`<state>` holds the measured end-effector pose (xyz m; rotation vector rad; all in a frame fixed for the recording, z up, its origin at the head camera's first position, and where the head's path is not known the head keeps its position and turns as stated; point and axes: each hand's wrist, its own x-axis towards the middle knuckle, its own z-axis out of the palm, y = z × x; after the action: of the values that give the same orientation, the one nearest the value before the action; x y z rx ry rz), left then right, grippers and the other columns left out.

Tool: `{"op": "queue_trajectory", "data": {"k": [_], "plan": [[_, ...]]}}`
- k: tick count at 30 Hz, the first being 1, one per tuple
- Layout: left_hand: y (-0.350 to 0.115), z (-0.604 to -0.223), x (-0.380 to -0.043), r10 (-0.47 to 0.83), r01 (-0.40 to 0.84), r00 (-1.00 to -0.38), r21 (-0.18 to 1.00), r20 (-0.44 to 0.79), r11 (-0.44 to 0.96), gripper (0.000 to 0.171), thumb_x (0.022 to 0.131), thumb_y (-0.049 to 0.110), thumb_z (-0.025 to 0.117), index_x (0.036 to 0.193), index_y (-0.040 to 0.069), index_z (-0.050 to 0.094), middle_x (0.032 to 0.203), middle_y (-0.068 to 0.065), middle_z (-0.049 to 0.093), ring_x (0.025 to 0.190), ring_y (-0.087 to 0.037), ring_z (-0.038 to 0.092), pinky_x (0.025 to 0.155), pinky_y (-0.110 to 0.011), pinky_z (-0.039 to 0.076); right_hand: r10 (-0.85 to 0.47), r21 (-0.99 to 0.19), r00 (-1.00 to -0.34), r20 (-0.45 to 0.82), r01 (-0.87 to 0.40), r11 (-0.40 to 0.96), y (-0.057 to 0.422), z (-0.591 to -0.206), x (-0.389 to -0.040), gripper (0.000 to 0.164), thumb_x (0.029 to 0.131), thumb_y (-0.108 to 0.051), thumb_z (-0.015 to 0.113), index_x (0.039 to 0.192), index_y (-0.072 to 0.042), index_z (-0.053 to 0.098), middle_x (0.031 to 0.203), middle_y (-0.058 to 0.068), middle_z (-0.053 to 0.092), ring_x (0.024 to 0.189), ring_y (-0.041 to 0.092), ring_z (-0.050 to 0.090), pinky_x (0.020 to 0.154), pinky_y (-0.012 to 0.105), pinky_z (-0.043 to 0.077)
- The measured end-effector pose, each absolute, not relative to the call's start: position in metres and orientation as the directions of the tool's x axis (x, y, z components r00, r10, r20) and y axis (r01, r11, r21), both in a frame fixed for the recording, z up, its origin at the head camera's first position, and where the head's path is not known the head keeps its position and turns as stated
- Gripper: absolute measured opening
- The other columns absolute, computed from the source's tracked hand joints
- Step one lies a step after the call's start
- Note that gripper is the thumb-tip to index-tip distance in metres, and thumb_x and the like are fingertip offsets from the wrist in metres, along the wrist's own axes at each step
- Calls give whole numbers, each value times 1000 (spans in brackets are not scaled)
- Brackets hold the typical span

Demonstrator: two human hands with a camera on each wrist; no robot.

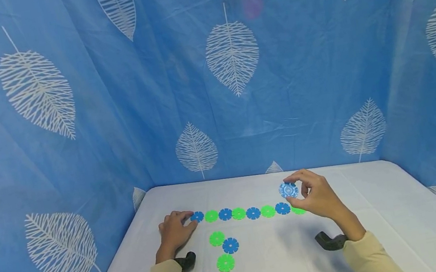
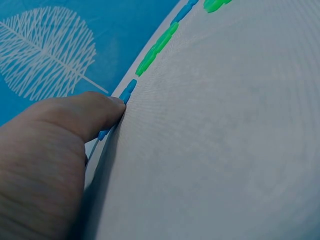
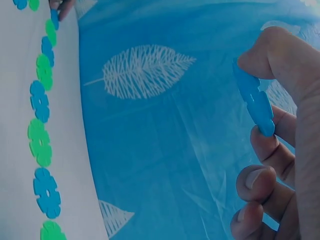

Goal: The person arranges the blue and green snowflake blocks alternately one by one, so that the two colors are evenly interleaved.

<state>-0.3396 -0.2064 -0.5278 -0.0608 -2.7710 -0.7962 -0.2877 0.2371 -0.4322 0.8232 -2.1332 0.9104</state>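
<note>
My right hand (image 1: 315,194) is raised above the table and pinches a blue flower-shaped disc (image 1: 288,190) by its edges, between thumb and fingers. The same disc (image 3: 254,97) is seen nearly edge-on in the right wrist view. Below it runs a row of alternating blue and green notched discs, whose right-end green disc (image 1: 298,210) is partly hidden by the right hand. At the row's left end my left hand (image 1: 174,231) rests on the table, its thumb and index finger gripping the edge of a blue disc (image 1: 198,216).
In front of the row's left part lie a green disc (image 1: 217,238), a blue disc (image 1: 230,245) and another green disc (image 1: 226,263). The white table (image 1: 273,270) is bounded by a blue curtain (image 1: 303,132) with white leaf prints behind and at the sides.
</note>
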Motion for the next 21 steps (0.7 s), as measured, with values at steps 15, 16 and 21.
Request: {"op": "queue_trajectory", "data": {"k": [15,16,21], "plan": [[-206,-526,-338,-24,118,-963,498,268,859,37,87,43,72,121,27,72,120,-9,63,113,-30,52,95,-54,30,-227,-386,-632,741,-677,626,262,-442,-294,45,70,-8,87,113,-10,73,106,1,68,57,1,43,50,21,40],[-206,-526,-338,-26,116,-963,499,268,859,37,87,42,72,120,26,72,120,-9,63,113,-30,52,94,-54,30,-219,-393,-641,736,-667,634,263,-443,-295,45,70,-8,87,113,-10,73,107,1,69,57,1,43,51,21,40],[-205,-525,-337,-33,109,-964,506,264,856,38,86,42,73,120,26,73,118,-9,63,112,-30,52,93,-53,30,-182,-425,-675,715,-626,654,268,-450,-297,47,70,-10,88,114,-11,73,110,3,70,57,2,44,52,21,41]]}}
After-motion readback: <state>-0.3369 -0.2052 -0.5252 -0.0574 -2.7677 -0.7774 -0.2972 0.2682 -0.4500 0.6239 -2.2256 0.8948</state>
